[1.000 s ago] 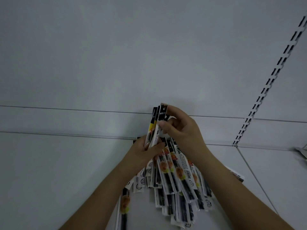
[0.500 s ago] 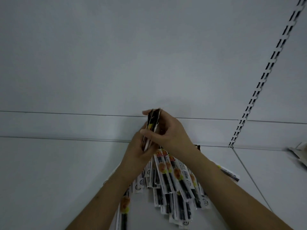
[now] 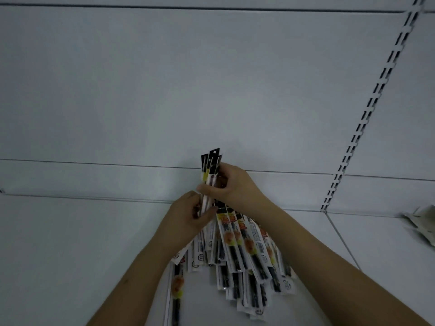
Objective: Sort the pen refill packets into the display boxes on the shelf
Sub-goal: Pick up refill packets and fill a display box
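Observation:
A small bunch of pen refill packets [image 3: 210, 168] with black and yellow tops stands upright between my two hands. My left hand [image 3: 188, 215] grips the bunch low down, fingers curled round it. My right hand [image 3: 231, 184] pinches the bunch higher up, thumb across the front. Below the hands a loose pile of refill packets [image 3: 244, 255] with orange-and-yellow labels lies fanned out on the white shelf [image 3: 70, 255]. One single packet [image 3: 175, 288] lies apart at the left of the pile. No display box shows in view.
The white back panel [image 3: 211, 90] rises behind the shelf. A slotted upright rail [image 3: 367, 114] runs diagonally at the right. A crumpled piece of pale packaging [image 3: 423, 222] lies at the far right edge of the shelf.
The bunch of packets has been squared up and its tops now stick out higher above my right hand. The view has tilted up a little.

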A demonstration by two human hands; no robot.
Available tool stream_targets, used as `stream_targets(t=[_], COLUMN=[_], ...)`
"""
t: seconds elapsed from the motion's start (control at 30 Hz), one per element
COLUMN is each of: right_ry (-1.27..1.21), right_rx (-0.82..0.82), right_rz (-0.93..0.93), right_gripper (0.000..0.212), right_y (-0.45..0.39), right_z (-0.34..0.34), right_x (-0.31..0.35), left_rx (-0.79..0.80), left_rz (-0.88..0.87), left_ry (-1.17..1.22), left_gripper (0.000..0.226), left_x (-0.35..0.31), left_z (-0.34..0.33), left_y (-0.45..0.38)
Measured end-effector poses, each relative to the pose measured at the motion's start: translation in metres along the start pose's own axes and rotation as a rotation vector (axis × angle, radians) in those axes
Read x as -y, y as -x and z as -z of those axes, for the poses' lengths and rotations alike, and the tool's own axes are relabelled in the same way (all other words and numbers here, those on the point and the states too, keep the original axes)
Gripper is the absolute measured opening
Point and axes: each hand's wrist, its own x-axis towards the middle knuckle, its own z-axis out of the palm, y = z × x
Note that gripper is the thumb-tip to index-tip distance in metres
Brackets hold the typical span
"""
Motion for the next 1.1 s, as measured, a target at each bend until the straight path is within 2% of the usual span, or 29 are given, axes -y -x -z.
stream_targets(t=[0.1,0.2,0.27,0.33,0.43,0.6,0.7,0.77,0.87,0.97,1.1], right_ry=[-0.042,-0.048,0.102,0.296,0.509,0.709,0.808,0.831,0.748,0.716,0.694], right_rx=[0.001,-0.071,-0.184,-0.277,-0.388,-0.521,-0.422,-0.329,-0.263,-0.202,0.003], right_rz=[0.031,0.089,0.137,0.147,0.015,-0.289,-0.511,-0.57,-0.563,-0.515,-0.444], right_gripper=[0.023,0.043,0.051,0.05,0.042,0.023,0.023,0.026,0.028,0.03,0.027], right_y=[0.007,0.028,0.056,0.091,0.15,0.247,0.294,0.313,0.317,0.305,0.279], right_z=[0.019,0.052,0.084,0.121,0.185,0.285,0.335,0.36,0.384,0.401,0.42], right_x=[0.011,0.011,0.0,-0.019,-0.051,-0.104,-0.139,-0.16,-0.179,-0.196,-0.219], left_rx=[-0.009,0.028,0.057,0.113,0.253,0.44,0.499,0.515,0.488,0.385,0.243], left_rz=[0.003,-0.006,-0.043,-0.074,-0.072,-0.017,0.014,0.038,0.079,0.168,0.275], left_ry=[-0.008,0.01,0.07,0.118,0.24,0.479,0.578,0.624,0.641,0.651,0.656], left_gripper=[0.017,0.011,0.008,0.017,0.014,0.016,0.017,0.017,0.019,0.02,0.019], left_x=[-0.022,-0.046,-0.063,-0.081,-0.116,-0.181,-0.217,-0.238,-0.266,-0.283,-0.3], left_z=[0.005,0.004,-0.003,-0.019,-0.055,-0.132,-0.175,-0.199,-0.235,-0.276,-0.325], left_y=[-0.006,-0.016,-0.023,-0.027,-0.033,-0.043,-0.042,-0.044,-0.049,-0.053,-0.055])
